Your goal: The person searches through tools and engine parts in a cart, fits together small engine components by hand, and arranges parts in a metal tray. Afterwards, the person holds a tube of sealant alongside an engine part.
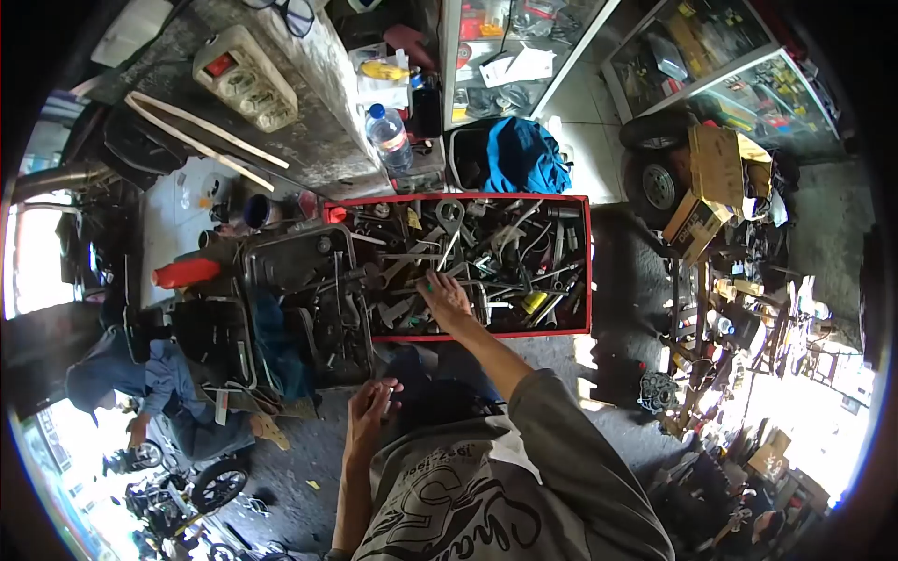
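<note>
A red-edged tray [589,266] full of wrenches, sockets and other metal tools lies in front of me. My right hand [446,301] reaches over its near left part, fingers spread on or just above the tools; nothing shows gripped in it. A large ring-ended wrench [450,217] lies beyond that hand, near the far edge. Near my body, my left hand [371,402] is raised with its fingers curled; what it holds, if anything, is too small to make out. A dark tray [351,360] with more tools adjoins the red one on the left.
Behind the tray are a water bottle [389,138], a blue cloth bag [527,157] and glass cabinets [524,56]. A power strip [245,79] lies on the worn bench. At the lower left, a person in a cap [173,383] crouches near a motorcycle wheel [220,484]. Cardboard boxes [716,178] stand right.
</note>
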Motion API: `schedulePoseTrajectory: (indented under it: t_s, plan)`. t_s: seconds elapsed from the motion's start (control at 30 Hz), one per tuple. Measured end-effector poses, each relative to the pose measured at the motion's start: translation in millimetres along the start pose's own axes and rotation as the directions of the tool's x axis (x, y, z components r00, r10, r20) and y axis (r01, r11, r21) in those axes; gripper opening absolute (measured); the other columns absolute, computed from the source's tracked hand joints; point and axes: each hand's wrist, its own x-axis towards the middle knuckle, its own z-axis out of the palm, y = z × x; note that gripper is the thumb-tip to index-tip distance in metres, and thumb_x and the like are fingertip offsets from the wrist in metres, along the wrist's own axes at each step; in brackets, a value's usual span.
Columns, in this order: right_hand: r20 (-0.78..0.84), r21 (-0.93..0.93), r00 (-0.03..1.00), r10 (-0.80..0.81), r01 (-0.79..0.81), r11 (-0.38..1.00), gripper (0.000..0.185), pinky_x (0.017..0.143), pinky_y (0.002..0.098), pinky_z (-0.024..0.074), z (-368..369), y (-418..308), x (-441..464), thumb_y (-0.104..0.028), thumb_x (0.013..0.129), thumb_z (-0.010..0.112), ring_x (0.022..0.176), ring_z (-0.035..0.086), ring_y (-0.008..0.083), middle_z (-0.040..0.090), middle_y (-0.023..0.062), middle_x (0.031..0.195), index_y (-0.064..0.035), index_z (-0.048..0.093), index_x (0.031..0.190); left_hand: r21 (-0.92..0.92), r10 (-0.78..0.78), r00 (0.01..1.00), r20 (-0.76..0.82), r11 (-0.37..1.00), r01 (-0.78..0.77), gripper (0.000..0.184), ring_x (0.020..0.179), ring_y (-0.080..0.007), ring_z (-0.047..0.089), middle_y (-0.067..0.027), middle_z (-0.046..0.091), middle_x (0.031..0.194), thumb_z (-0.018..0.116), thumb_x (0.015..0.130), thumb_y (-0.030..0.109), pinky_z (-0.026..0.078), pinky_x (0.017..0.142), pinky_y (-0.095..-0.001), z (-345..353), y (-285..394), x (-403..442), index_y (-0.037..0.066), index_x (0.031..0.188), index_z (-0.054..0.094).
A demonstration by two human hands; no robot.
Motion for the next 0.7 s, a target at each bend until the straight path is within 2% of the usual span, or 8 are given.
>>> schedulePoseTrajectory:
  t_s: [0.07,0.17,0.2,0.27,0.3,0.4,0.53,0.7]
  plan:
    - [-0.020,0.013,0.992,-0.125,0.125,0.992,0.043,0.095,0.0409,0.0383,0,22,-10,-0.012,0.082,0.050,0.112,0.046,0.0280,0.047,0.0123,0.123,-0.0132,0.051,0.125,0.005,0.005,1.000,-0.028,1.000,-0.005,0.023,0.084,-0.0099,0.056,-0.0063,0.063,0.095,0.054,0.091,0.022,0.047,0.071,-0.0243,-2,-1,3,0.004,0.102,0.061]
    - [-0.109,0.127,0.991,-0.080,0.094,0.987,0.042,0.093,0.0410,0.0410,-12,46,-23,-0.013,0.079,0.051,0.109,0.048,0.0302,0.050,0.0131,0.116,-0.0129,0.055,0.120,0.022,0.039,0.998,-0.046,0.999,-0.038,0.024,0.083,-0.0110,0.057,-0.0070,0.063,0.094,0.054,0.091,0.023,0.047,0.072,-0.0257,-6,1,7,0.003,0.102,0.062]
    - [-0.099,0.058,0.994,-0.034,0.040,0.998,0.038,0.092,0.0416,0.0416,-14,54,-24,-0.013,0.079,0.051,0.108,0.050,0.0317,0.052,0.0137,0.116,-0.0126,0.058,0.117,0.019,0.035,0.998,-0.049,0.999,-0.034,0.024,0.083,-0.0110,0.057,-0.0070,0.063,0.094,0.054,0.091,0.023,0.047,0.072,-0.0257,-7,4,8,0.003,0.102,0.062]
    - [-0.069,-0.086,0.980,-0.189,0.183,0.979,0.036,0.094,0.0434,0.0405,-14,77,-34,-0.013,0.080,0.050,0.108,0.050,0.0340,0.051,0.0146,0.121,-0.0132,0.060,0.115,0.032,0.009,0.998,-0.060,0.999,-0.007,0.025,0.083,-0.0110,0.057,-0.0073,0.063,0.094,0.054,0.091,0.023,0.047,0.072,-0.0262,-6,9,10,0.002,0.102,0.062]
    - [-0.063,-0.082,0.979,-0.192,0.187,0.979,0.036,0.094,0.0434,0.0405,-9,82,-34,-0.013,0.080,0.050,0.108,0.050,0.0340,0.051,0.0146,0.121,-0.0132,0.060,0.115,0.029,0.003,0.998,-0.064,1.000,-0.001,0.025,0.083,-0.0110,0.057,-0.0073,0.063,0.094,0.054,0.091,0.023,0.047,0.072,-0.0262,-5,9,12,0.002,0.102,0.062]
    - [0.032,0.070,0.995,-0.096,0.093,0.993,0.036,0.100,0.0454,0.0358,-3,87,-28,-0.013,0.084,0.047,0.117,0.045,0.0366,0.048,0.0145,0.127,-0.0164,0.059,0.118,0.063,0.029,0.998,-0.061,0.998,-0.025,0.025,0.083,-0.0114,0.057,-0.0071,0.063,0.094,0.054,0.091,0.025,0.047,0.071,-0.0264,-8,10,14,0.003,0.102,0.062]
    - [0.082,0.037,0.994,0.077,-0.080,0.996,0.037,0.103,0.0453,0.0335,-22,86,-17,-0.014,0.086,0.044,0.122,0.042,0.0331,0.046,0.0142,0.128,-0.0166,0.056,0.121,0.088,-0.005,0.997,-0.075,0.996,0.012,0.027,0.082,-0.0123,0.058,-0.0073,0.064,0.094,0.054,0.091,0.027,0.047,0.070,-0.0259,-10,10,15,0.003,0.102,0.061]
    - [0.165,0.119,0.979,0.119,-0.139,0.983,0.031,0.095,0.0472,0.0384,-56,84,-6,-0.009,0.081,0.052,0.116,0.046,0.0328,0.046,0.0168,0.124,-0.0101,0.058,0.112,0.128,-0.059,0.995,-0.078,0.989,0.069,0.032,0.078,-0.0120,0.059,-0.0067,0.065,0.094,0.053,0.091,0.032,0.045,0.066,-0.0245,-8,2,15,0.003,0.104,0.060]
